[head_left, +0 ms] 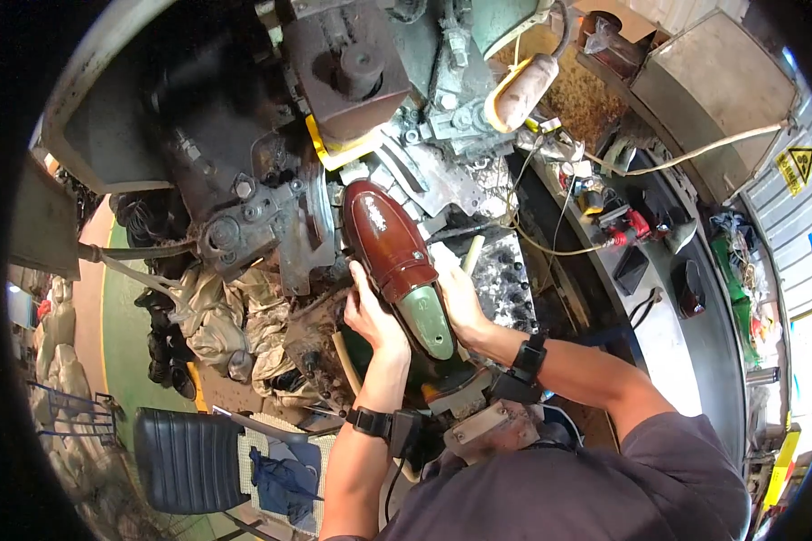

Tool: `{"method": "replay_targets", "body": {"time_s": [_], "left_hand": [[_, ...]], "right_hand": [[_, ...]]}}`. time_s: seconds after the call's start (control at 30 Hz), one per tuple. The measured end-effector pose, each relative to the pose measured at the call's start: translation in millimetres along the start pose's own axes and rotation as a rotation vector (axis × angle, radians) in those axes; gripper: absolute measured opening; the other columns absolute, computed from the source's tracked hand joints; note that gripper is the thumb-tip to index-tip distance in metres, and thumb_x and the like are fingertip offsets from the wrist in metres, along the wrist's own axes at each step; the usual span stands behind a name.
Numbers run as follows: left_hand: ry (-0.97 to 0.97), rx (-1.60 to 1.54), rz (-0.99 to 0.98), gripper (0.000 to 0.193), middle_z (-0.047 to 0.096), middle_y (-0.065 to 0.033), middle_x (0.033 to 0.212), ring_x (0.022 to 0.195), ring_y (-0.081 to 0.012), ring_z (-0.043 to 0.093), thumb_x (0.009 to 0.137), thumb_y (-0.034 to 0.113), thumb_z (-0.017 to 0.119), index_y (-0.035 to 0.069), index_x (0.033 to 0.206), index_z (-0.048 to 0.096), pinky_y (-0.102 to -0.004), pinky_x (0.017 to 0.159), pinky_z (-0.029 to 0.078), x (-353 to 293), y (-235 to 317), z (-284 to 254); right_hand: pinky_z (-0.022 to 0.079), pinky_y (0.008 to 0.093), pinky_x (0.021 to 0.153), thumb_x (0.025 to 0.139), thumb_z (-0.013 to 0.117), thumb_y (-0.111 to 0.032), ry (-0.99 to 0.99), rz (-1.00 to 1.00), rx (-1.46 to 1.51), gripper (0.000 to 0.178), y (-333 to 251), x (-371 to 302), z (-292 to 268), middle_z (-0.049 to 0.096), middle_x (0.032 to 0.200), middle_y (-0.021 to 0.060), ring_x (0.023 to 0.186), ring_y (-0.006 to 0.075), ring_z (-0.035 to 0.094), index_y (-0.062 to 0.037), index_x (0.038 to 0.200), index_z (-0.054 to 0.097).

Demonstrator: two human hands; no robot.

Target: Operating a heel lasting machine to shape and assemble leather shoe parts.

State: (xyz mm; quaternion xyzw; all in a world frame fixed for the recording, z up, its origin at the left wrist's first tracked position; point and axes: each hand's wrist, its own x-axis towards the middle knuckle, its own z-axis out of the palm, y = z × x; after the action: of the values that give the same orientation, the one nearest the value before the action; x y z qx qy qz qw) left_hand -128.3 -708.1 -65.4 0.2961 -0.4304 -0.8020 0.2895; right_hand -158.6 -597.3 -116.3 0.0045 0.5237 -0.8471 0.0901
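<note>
A glossy reddish-brown leather shoe upper [388,230] sits on a green last [426,320]. Its toe points away from me, toward the machine [244,135]. On the near left side of the upper, my left hand [374,317] is closed, with its thumb along the edge. From the right, my right hand [460,298] grips the same upper, its fingers partly hidden behind it. The toe lies close to the machine's metal parts, below a yellow-edged block [347,86]; whether they touch I cannot tell.
A lamp-like handle [523,90] hangs at the upper right. Along the right runs a bench [663,352] with tools and a red-ended cable [627,225]. A black chair [189,460] stands lower left, near cloth bundles [216,334]. Sacks [59,361] line the left.
</note>
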Motion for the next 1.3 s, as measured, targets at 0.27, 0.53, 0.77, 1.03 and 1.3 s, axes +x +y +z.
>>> {"method": "replay_targets", "body": {"time_s": [0.27, 0.53, 0.77, 1.03, 1.3], "left_hand": [[-0.015, 0.287, -0.007, 0.039, 0.073, -0.0063, 0.104, 0.094, -0.0160, 0.066, 0.106, 0.037, 0.062, -0.002, 0.109, 0.071, -0.0315, 0.088, 0.051, 15.9, -23.5, -40.2], [-0.044, 0.923, 0.611, 0.049, 0.042, -0.0227, 0.156, 0.145, -0.0364, 0.039, 0.104, 0.020, 0.055, -0.005, 0.145, 0.044, -0.0464, 0.121, 0.028, 70.2, -55.0, -273.3], [-0.181, 0.980, 0.661, 0.056, 0.026, -0.0198, 0.167, 0.154, -0.0370, 0.023, 0.104, 0.021, 0.051, -0.006, 0.150, 0.036, -0.0485, 0.124, 0.021, 74.4, -100.6, -308.7], [-0.457, 1.236, 0.538, 0.065, 0.019, -0.0289, 0.166, 0.155, -0.0468, 0.017, 0.101, 0.025, 0.055, -0.006, 0.153, 0.032, -0.0527, 0.126, 0.015, 41.1, -146.3, -355.7], [-0.049, 1.224, 0.952, 0.031, 0.041, -0.0260, 0.151, 0.142, -0.0440, 0.037, 0.097, 0.003, 0.057, -0.005, 0.127, 0.054, -0.0549, 0.119, 0.027, 12.0, -50.1, -298.7]], "right_hand": [[0.054, 0.0280, 0.093, 0.111, 0.051, -0.028, -0.070, -0.141, -0.297, 0.039, -15.8, 4.4, -13.9, 0.069, 0.122, 0.0041, 0.106, 0.0117, 0.065, 0.0001, 0.137, 0.056], [0.063, 0.0354, 0.077, 0.112, 0.046, -0.031, 0.154, 0.194, -0.254, 0.042, -118.9, -37.6, -132.1, 0.071, 0.110, 0.0190, 0.086, 0.0239, 0.073, 0.0065, 0.130, 0.051], [0.062, 0.0348, 0.078, 0.109, 0.054, -0.030, 0.228, 0.284, -0.322, 0.041, -115.8, -38.6, -155.0, 0.071, 0.109, 0.0162, 0.086, 0.0223, 0.072, 0.0041, 0.133, 0.051], [0.060, 0.0380, 0.079, 0.108, 0.056, -0.027, 0.333, 0.320, -0.288, 0.040, -126.2, -53.7, -174.6, 0.069, 0.108, 0.0159, 0.088, 0.0241, 0.070, 0.0053, 0.130, 0.053], [0.061, 0.0328, 0.076, 0.105, 0.062, -0.023, 0.153, 0.336, -0.345, 0.034, -130.0, -58.2, -137.7, 0.070, 0.105, 0.0142, 0.085, 0.0205, 0.071, 0.0044, 0.124, 0.056]]}}
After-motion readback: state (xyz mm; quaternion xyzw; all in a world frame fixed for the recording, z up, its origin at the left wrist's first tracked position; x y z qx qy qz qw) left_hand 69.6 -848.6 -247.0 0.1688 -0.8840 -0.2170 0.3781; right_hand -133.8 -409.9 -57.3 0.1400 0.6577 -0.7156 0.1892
